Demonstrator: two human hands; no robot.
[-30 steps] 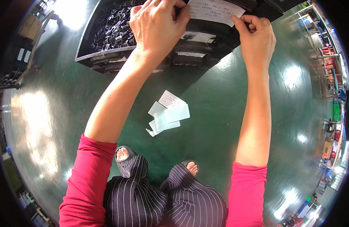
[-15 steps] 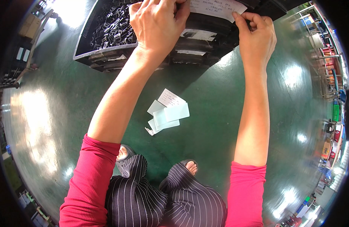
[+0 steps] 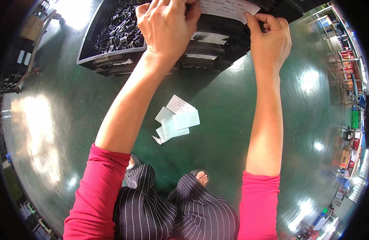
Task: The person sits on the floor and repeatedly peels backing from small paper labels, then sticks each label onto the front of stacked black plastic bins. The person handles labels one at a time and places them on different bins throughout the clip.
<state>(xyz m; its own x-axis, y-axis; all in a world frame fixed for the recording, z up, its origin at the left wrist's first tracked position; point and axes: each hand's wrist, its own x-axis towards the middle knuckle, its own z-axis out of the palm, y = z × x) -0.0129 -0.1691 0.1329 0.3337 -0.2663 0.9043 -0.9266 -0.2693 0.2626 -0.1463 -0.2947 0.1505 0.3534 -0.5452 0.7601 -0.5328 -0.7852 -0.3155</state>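
A white paper label (image 3: pixel 228 9) with handwriting lies along the front of a black crate (image 3: pixel 222 27) at the top of the view. My right hand (image 3: pixel 270 40) pinches the label's lower right corner between thumb and bent forefinger. At the label's left end, my left hand (image 3: pixel 164 30) is closed, its thumb beside the paper; the top edge of the picture cuts off some fingertips. To the left of this hand, an open black crate (image 3: pixel 86 50) is full of small black plastic buckles (image 3: pixel 120 34).
Several pale paper cards (image 3: pixel 186 118) lie overlapped on the green floor (image 3: pixel 216 148), with a crumpled scrap (image 3: pixel 157 140) beside them. Below the label, worn paper strips (image 3: pixel 210 37) stick to the crates. Racks and goods (image 3: pixel 350 92) line the far right; a shelf (image 3: pixel 28 52) stands left.
Almost nothing differs. Both hands keep their places at the label's ends, and my right hand has shifted very slightly left.
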